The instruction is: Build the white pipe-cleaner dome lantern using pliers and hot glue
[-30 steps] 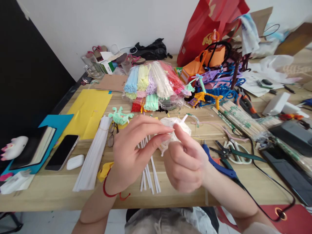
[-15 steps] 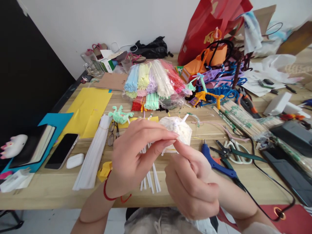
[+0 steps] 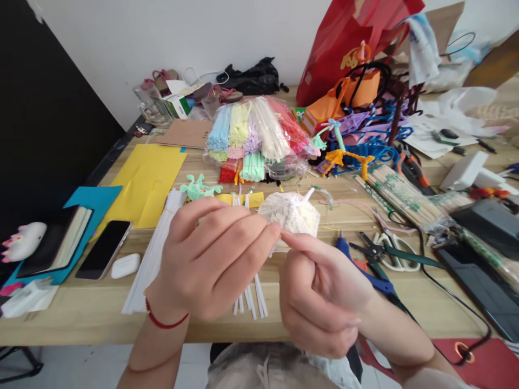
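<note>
My left hand (image 3: 221,254), with a red cord bracelet at the wrist, is closed, its fingertips pinched together. Almost touching them are the fingertips of my right hand (image 3: 320,289), also closed in a pinch with the other fingers curled in. Whatever lies between the two pinches is too small or hidden to make out. Just behind the fingertips sits a white, lacy-looking piece (image 3: 300,213) with a white stem sticking up. White strips (image 3: 259,297) lie on the table under my hands. A bundle of long white strips (image 3: 141,270) is left of my left hand.
A blue glue gun (image 3: 365,273), wire cutters and white-handled scissors (image 3: 399,259) lie at the right, with a black cable. A phone (image 3: 104,249) and an earbud case (image 3: 125,266) are at the left. Bagged coloured pipe cleaners (image 3: 255,138) and a red bag (image 3: 328,59) stand behind.
My left hand has rolled over so its back faces me more, and its fingertips have shifted slightly left. My right hand stays close by in its pinch, turned a little.
</note>
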Available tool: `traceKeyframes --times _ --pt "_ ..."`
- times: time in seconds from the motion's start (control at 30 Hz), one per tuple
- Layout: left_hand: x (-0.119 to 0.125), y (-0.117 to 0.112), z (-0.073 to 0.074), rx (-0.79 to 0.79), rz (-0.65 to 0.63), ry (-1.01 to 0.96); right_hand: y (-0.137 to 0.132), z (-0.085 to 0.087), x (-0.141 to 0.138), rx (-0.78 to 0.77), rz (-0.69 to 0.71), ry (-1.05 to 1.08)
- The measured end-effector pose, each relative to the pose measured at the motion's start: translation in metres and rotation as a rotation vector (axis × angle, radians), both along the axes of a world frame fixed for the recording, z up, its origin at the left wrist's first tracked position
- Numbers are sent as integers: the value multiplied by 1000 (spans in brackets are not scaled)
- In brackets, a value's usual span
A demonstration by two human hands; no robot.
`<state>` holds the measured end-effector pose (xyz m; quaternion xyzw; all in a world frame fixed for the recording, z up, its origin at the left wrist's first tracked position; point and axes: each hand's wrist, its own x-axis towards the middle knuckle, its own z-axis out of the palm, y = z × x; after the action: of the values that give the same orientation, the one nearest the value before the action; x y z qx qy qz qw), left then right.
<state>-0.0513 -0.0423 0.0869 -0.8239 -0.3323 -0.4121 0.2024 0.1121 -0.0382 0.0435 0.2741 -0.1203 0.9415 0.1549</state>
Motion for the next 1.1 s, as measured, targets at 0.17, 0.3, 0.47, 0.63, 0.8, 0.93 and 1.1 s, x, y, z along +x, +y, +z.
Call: traceKeyframes --times 0.17,0.3,0.47,0.63,0.8,0.93,1.1 --pt "-11 13 2 62 -133 140 6 2 1 -20 -11 -60" --pt "-15 17 -1 43 -140 121 8 3 4 -4 2 -158" --pt "-10 24 -3 65 -174 -4 3 -1 -3 -66 36 12" --pt "5 31 -8 -64 -287 -292 1 -16 -23 0 72 280" --pt "21 25 -14 -382 -397 -639 3 -12 -17 79 80 263" --pt "26 21 -13 -562 -487 -767 6 -1 4 155 190 -193" --pt "28 18 -11 -685 -480 -826 8 1 10 183 253 -168"
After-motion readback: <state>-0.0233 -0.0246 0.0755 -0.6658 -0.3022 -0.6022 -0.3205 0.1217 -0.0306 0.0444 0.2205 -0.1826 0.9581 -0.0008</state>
